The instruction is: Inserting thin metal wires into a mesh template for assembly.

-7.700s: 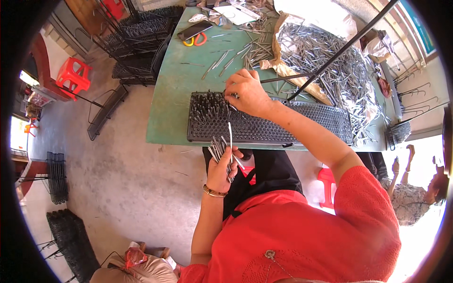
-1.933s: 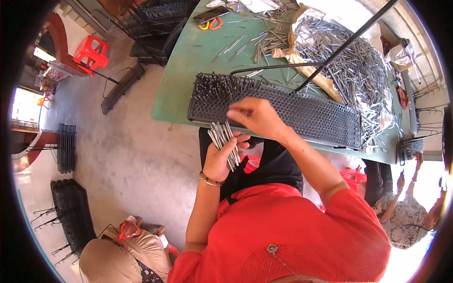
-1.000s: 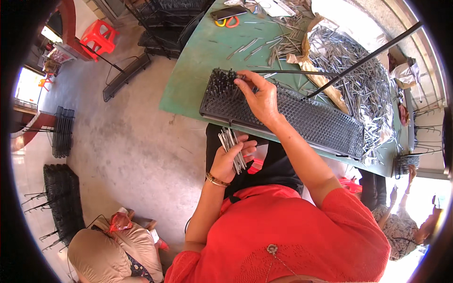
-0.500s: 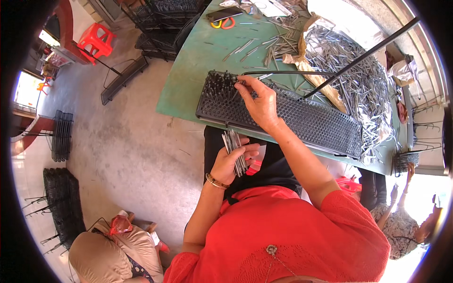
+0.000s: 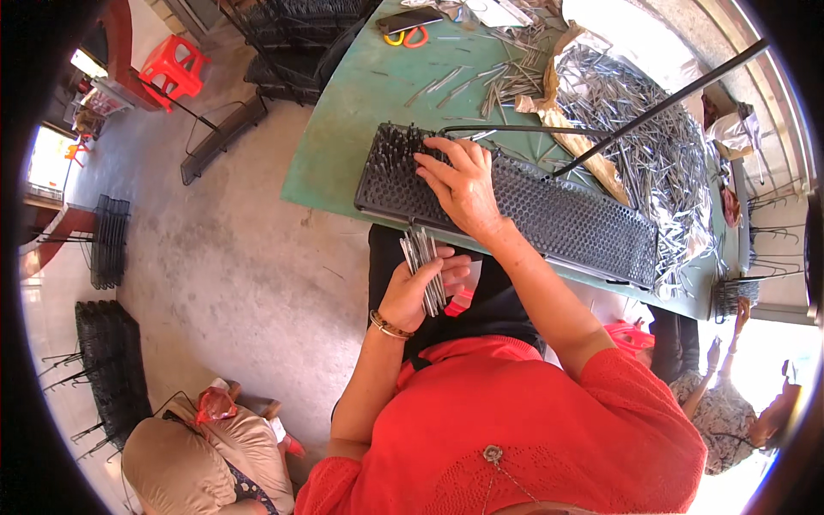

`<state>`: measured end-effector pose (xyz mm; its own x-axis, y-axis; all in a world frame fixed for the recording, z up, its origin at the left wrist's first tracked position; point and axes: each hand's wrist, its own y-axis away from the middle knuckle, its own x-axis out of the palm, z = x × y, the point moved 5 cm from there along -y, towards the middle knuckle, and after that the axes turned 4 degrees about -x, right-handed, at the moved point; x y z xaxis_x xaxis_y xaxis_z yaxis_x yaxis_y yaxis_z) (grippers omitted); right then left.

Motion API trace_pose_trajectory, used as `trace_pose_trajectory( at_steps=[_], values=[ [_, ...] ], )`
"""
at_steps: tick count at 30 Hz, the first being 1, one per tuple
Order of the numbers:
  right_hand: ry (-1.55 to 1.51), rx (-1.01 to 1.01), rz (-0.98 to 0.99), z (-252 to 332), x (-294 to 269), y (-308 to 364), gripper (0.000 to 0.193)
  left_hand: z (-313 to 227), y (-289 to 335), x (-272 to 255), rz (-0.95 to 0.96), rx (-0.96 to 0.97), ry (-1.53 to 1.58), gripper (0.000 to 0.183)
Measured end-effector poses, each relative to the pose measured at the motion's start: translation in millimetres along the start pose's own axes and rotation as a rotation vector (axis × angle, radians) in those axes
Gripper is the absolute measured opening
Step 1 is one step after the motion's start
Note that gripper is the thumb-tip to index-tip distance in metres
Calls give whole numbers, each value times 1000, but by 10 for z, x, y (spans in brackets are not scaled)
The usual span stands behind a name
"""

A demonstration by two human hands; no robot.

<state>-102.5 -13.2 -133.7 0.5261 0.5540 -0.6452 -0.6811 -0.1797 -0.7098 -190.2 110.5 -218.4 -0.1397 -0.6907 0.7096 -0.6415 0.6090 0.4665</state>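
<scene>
My left hand (image 5: 410, 296), just below the table's front edge, is closed around a bundle of thin metal rods (image 5: 418, 257). The bundle stands nearly upright, its fingers curled under and thumb across it. Over the left part of a long black perforated rack (image 5: 549, 215) is my right hand (image 5: 463, 184), with its fingers apart and bent, their tips among upright rods (image 5: 390, 159). I make out no rod between those fingertips. Dark rod ends crowd the rack's left end, while its middle and right show rows of open holes.
On the green table (image 5: 330, 163), a large heap of metal rods (image 5: 635, 120) lies on torn brown paper. Scissors (image 5: 415, 37) and a phone (image 5: 410, 19) rest at the back. A black bar (image 5: 678, 90) slants over the heap. Another person (image 5: 202, 463) is at lower left.
My right hand has shifted slightly left on the rack, and its fingers have spread from a pinch. My left hand keeps the bundle in nearly the same place.
</scene>
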Motion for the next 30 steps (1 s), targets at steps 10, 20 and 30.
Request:
trace_pose_trajectory(
  at_steps=[10,20,30],
  values=[
    [-847,637,648,138,73,346,25,-216,70,61,90,119,64,33],
    [-917,787,284,-11,-91,112,20,-177,18,-4,60,101,121,35],
    [-511,466,-47,-176,80,-135,20,-144,-21,-31,43,50,81,39]
  ],
)
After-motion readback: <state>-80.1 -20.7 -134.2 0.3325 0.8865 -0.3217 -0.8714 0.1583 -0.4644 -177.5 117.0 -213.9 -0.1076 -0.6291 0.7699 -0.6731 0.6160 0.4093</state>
